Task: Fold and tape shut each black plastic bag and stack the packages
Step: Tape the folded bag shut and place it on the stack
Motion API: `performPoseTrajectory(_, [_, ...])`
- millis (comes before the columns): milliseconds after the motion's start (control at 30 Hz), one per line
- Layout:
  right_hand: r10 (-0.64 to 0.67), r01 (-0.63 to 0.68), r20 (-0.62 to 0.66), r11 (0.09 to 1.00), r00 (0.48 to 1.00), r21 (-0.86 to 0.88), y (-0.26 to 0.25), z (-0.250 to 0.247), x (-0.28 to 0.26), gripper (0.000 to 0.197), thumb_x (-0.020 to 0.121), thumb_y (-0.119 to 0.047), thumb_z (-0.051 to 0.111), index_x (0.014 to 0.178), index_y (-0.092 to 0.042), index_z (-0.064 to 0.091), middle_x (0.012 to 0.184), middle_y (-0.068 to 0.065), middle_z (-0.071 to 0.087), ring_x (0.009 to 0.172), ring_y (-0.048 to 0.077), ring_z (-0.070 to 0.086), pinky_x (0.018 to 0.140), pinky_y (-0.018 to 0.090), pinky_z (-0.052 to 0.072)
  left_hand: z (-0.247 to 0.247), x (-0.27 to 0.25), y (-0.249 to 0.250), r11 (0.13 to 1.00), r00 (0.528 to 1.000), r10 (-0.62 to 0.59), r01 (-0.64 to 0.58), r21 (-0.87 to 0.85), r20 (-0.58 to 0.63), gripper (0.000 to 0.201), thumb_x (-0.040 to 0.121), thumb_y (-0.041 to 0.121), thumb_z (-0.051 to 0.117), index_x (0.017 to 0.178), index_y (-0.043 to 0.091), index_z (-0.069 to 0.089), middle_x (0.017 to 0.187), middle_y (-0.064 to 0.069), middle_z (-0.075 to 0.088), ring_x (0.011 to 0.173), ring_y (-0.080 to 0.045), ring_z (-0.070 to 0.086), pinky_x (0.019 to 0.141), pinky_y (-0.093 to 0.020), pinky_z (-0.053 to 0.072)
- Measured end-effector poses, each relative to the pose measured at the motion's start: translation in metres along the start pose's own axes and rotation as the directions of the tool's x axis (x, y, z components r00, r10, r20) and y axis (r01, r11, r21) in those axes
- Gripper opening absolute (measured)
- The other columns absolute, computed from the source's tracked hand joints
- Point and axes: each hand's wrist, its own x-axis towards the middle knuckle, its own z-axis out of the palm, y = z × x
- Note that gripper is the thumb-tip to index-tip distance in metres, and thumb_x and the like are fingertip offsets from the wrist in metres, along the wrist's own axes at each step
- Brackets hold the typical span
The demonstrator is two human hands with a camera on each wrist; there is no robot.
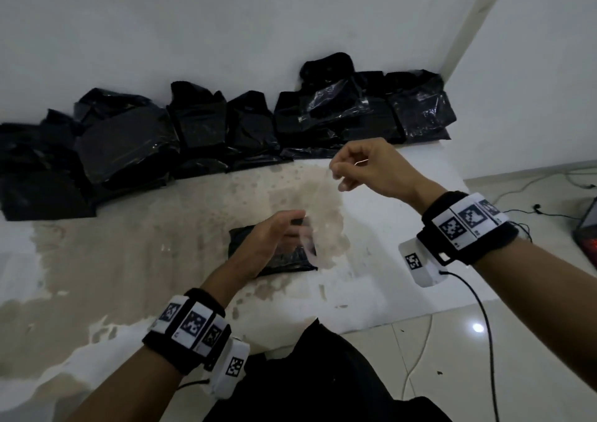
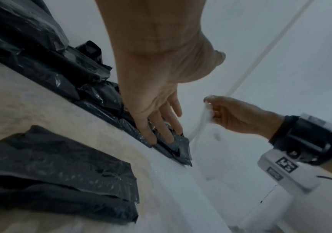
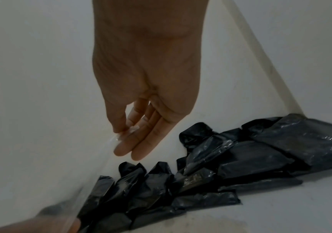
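The right hand [image 1: 371, 169] pinches a clear tape strip [image 1: 318, 202] — raised above the table [image 1: 387, 279]; the left hand [image 1: 274, 240], grip straight, holds its lower end over the folded black bag [image 1: 287, 261]; stacked packages [image 1: 200, 124] lie behind.

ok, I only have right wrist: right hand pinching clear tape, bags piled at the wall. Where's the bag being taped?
Observer: Head view shows one folded bag flat on the table in front of the person, apart from the pile.
Operator: Left hand on it?
Observer: The left hand is over the bag, and left wrist shows its fingers straight. I can't tell whether it touches the bag.
Operator: Tape stuck down?
Observer: The tape runs from the right hand down toward the left hand. Its lower end is too blurred to say.
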Motion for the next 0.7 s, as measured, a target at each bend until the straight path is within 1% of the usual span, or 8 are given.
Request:
performPoseTrajectory(67, [0.009,-0.009,-0.009,1.0,1.0,-0.001,0.001,0.019,0.006,0.007,0.094,-0.01,0.072,0.094,-0.003,0.071,0.075,0.007,0.071,0.071,0.026,0.075,0.069,0.032,0.062,-0.004,-0.004,-0.001,0.999,0.999,-0.045,0.045,-0.011,-0.001,0.058,0.095,0.061,0.054,0.129,0.015,0.059,0.115,-0.005,0.074,0.103,-0.017,0.072,0.086,-0.031,0.058])
performPoseTrajectory(100, [0.02,-0.02,-0.008,1.0,1.0,0.001,0.002,0.029,0.008,0.006,0.093,-0.01,0.073,0.093,-0.004,0.072,0.073,0.005,0.07,0.071,0.025,0.075,0.068,0.031,0.062,-0.007,-0.007,-0.003,0.998,0.998,-0.063,0.063,-0.012,-0.02,0.048,0.094,0.05,0.06,0.126,0.015,0.06,0.113,-0.006,0.075,0.1,-0.019,0.073,0.085,-0.031,0.058])
performPoseTrajectory(200, [0.064,-0.064,-0.016,0.998,0.998,0.014,0.007,0.049,0.012,0.004,0.092,-0.009,0.074,0.091,-0.006,0.072,0.071,0.004,0.07,0.069,0.024,0.075,0.067,0.029,0.062,-0.015,-0.012,-0.016,0.994,0.989,-0.084,0.092,0.064,-0.122,0.037,0.086,0.036,0.073,0.114,0.015,0.063,0.102,-0.006,0.075,0.09,-0.022,0.074,0.082,-0.039,0.06])
performPoseTrajectory(300, [0.11,-0.11,-0.034,0.994,0.993,0.024,0.014,0.068,0.013,0.003,0.091,-0.007,0.073,0.09,-0.004,0.072,0.076,0.011,0.072,0.066,0.024,0.075,0.066,0.029,0.062,-0.03,-0.017,-0.03,0.983,0.974,-0.109,0.136,0.125,-0.199,0.013,0.096,0.017,0.068,0.107,0.011,0.064,0.095,-0.007,0.076,0.083,-0.021,0.072,0.075,-0.043,0.056])
performPoseTrajectory(400, [0.172,-0.165,-0.085,0.983,0.981,0.086,0.027,0.087,0.01,0.005,0.092,-0.005,0.071,0.092,0.0,0.072,0.082,0.018,0.073,0.066,0.027,0.074,0.069,0.036,0.064,-0.051,-0.025,-0.043,0.96,0.965,-0.141,0.187,0.207,-0.221,0.005,0.096,0.02,0.068,0.1,0.018,0.07,0.093,-0.001,0.077,0.083,-0.014,0.072,0.074,-0.033,0.056])
performPoseTrajectory(500, [0.261,-0.228,-0.135,0.949,0.956,0.216,0.041,0.098,0.007,0.005,0.093,-0.003,0.068,0.095,0.002,0.07,0.081,0.016,0.071,0.066,0.03,0.072,0.071,0.04,0.064,-0.069,-0.035,-0.053,0.939,0.946,-0.208,0.264,0.22,-0.248,0.01,0.098,0.017,0.065,0.101,0.012,0.073,0.092,-0.007,0.076,0.072,-0.007,0.07,0.059,-0.019,0.054])
performPoseTrajectory(567, [0.32,-0.271,-0.128,0.914,0.939,0.302,0.051,0.102,0.002,0.009,0.094,-0.003,0.067,0.098,0.004,0.069,0.082,0.015,0.07,0.065,0.026,0.069,0.071,0.04,0.064,-0.078,-0.042,-0.058,0.937,0.934,-0.246,0.298,0.182,-0.261,0.011,0.099,0.015,0.063,0.102,0.01,0.072,0.086,-0.004,0.076,0.07,-0.007,0.07,0.056,-0.017,0.052])
performPoseTrajectory(700, [0.403,-0.339,-0.104,0.863,0.909,0.375,0.07,0.109,-0.01,0.011,0.095,-0.007,0.069,0.101,0.003,0.068,0.087,0.015,0.071,0.063,0.021,0.069,0.07,0.036,0.062,-0.092,-0.049,-0.071,0.943,0.909,-0.253,0.308,0.125,-0.331,0.01,0.099,0.013,0.063,0.095,0.013,0.072,0.076,0.005,0.075,0.07,-0.009,0.069,0.062,-0.022,0.053])
